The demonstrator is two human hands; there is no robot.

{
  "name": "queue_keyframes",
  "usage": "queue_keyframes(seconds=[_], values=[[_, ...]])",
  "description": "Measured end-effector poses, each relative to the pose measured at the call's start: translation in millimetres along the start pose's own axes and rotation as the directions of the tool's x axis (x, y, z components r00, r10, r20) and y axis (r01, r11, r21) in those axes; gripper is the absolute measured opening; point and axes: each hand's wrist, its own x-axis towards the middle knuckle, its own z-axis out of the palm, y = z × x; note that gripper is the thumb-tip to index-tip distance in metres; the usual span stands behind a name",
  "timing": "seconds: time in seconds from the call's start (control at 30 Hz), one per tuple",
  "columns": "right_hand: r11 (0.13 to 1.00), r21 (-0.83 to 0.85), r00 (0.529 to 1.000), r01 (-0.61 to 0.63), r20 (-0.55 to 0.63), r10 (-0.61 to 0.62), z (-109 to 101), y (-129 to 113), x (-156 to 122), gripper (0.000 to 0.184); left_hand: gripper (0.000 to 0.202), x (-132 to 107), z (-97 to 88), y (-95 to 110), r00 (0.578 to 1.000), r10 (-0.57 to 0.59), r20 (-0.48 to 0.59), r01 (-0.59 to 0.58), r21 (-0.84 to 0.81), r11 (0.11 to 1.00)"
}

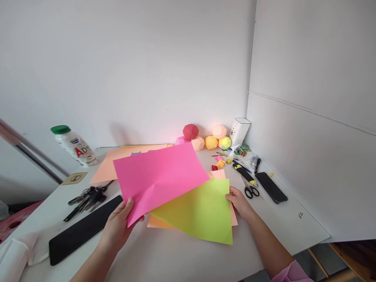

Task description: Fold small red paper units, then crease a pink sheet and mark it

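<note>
The pink sheet [161, 176] is extending over the table [188, 262], partly overlapping the yellow-green sheet [202, 215]. The left hand [117, 225], nearly closed, is pinching the pink sheet's lower-left corner; the right hand [239, 201], likewise, is pinching the yellow-green sheet's right edge. Scissors [252, 191] are lying near the right hand. Faceted balls [190, 132] are resting by the wall [147, 78].

Counted out, there are two hands [119, 222] [240, 202], one pink sheet [161, 178], one lime sheet [202, 213], six faceted balls [197, 143], two bottles [76, 148] [230, 158], one pair of scissors [252, 190], one utility knife [244, 173], one bunch of keys [91, 195] and one white container [240, 131]. The slim writing tools [222, 154] seem to number at least three, though they lie too small and crowded to count surely.
</note>
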Motion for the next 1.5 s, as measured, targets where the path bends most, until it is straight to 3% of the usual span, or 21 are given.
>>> queue_keyframes(seconds=[0.1,0.23,0.47,0.63,0.93,1.07,1.13,1.23,1.37,1.5], values=[[0.998,0.064,0.999,0.005,-0.043,-0.002,-3,-2,1,0.036,0.016,-5,1.6,15,0.999,-0.006,0.053,0.019,-0.261,0.965],[0.989,0.146,0.997,-0.027,-0.066,0.037,-7,-8,2,0.032,0.008,-11,2.1,27,0.997,0.005,0.076,0.036,-0.522,0.852],[0.982,0.189,0.999,0.009,-0.050,0.000,9,-8,7,0.030,0.007,-16,-6.4,32,0.990,0.066,0.123,0.033,-0.667,0.744],[0.968,0.230,0.995,0.099,-0.048,-0.091,55,-12,31,0.028,0.008,-21,-2.7,37,0.987,0.090,0.131,0.020,-0.661,0.750],[0.973,0.207,0.994,0.106,-0.011,-0.106,179,-29,135,0.025,0.009,-21,-2.1,36,0.985,0.092,0.148,0.021,-0.624,0.781],[0.980,0.163,0.987,0.117,0.095,-0.133,206,-24,150,0.027,0.011,-22,1.8,37,0.988,0.087,0.130,0.006,-0.587,0.809],[0.983,0.123,0.980,0.133,0.135,-0.149,205,-15,145,0.028,0.012,-24,4.8,38,0.989,0.083,0.120,-0.001,-0.568,0.823],[0.985,0.052,0.978,0.165,0.123,-0.170,184,3,128,0.028,0.012,-29,9.3,40,0.990,0.071,0.125,0.004,-0.515,0.857],[0.979,-0.017,0.979,0.202,0.046,-0.201,130,22,95,0.041,0.018,-35,15.9,35,0.983,0.047,0.178,0.027,-0.388,0.921],[0.973,-0.091,0.976,0.211,-0.034,-0.215,65,29,48,0.041,0.025,-46,27.2,20,0.970,-0.031,0.242,0.087,-0.221,0.971]])
